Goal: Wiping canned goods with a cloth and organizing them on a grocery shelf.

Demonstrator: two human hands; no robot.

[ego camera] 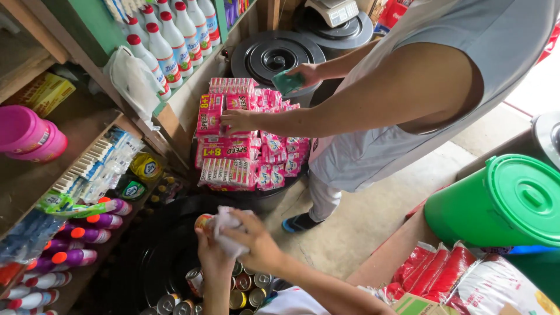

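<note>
My left hand point(211, 256) holds a small tin can point(203, 221) upright at the lower middle of the head view. Pressed against the can is a white cloth point(226, 228), gripped by my right hand point(254, 242). Several more tin cans point(242, 289) stand just below my hands on a black round lid point(160, 256). A co-worker in a grey sleeveless shirt leans over a stack of pink sachet packs point(248, 140); one of their hands point(238, 121) rests on the packs, the other point(306, 74) holds a green cloth point(287, 81).
White bottles with red caps point(169, 41) line a shelf at top left. Purple bottles point(96, 220) and toothbrush packs point(96, 160) lie on lower left shelves. Black drums point(274, 55) stand behind the packs. A green lidded bucket point(507, 201) and red packets point(431, 268) sit at right.
</note>
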